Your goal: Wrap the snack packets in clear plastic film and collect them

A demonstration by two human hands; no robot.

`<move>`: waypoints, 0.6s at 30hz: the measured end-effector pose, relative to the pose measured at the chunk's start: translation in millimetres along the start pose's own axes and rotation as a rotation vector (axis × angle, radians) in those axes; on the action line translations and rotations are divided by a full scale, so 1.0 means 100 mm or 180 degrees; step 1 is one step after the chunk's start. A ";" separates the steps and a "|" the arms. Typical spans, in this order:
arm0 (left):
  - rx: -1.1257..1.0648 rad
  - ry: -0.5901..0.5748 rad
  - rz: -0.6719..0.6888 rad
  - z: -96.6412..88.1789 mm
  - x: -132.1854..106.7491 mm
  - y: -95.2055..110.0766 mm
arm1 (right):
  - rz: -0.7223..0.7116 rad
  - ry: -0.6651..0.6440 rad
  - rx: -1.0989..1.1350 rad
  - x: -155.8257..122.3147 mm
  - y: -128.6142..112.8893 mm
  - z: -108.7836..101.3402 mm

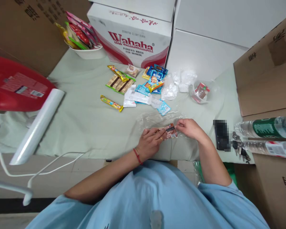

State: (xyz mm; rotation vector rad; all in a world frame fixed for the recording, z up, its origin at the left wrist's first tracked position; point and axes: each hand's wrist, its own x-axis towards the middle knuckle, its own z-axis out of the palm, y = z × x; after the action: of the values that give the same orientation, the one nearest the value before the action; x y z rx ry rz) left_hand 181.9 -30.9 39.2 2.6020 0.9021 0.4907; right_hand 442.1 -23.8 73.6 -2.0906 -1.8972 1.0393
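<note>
A small reddish-brown snack packet [171,131] lies on a sheet of clear plastic film [146,119] at the table's front edge. My left hand [152,141] rests flat over the packet's left part, fingers stretched out, covering some of it. At the packet's right end, my right hand [188,128] is closed in a pinch, apparently on the clear film; the fingertips partly hide what they grip. Just beyond the film lie a light-blue packet [164,108] and a pile of blue snack packets [155,77].
Farther back sit yellow snack sticks [111,103], a wafer pack [120,84], a clear tub [201,91] and a Wahaha box [133,38]. A film roll [38,125] lies left. At right are a phone [221,135], keys [240,148] and water bottles [267,128].
</note>
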 end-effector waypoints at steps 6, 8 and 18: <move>0.0003 0.0012 -0.0028 0.00 0.00 -0.05 | -0.0838 0.0825 -0.0915 0.26 -0.22 -0.13; 0.0009 0.0024 -0.0044 0.00 -0.01 -0.05 | -0.1084 0.0714 -0.1147 0.43 -0.31 -0.10; 0.0397 -0.0079 0.0021 -0.01 -0.06 -0.04 | -0.1398 0.0018 -0.1319 0.57 -0.41 -0.07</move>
State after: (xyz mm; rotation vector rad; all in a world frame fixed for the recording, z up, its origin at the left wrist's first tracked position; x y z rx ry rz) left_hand 174.6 -31.9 37.3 2.7175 0.9444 0.4154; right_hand 410.2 39.5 78.1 -1.6996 -2.5816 0.5797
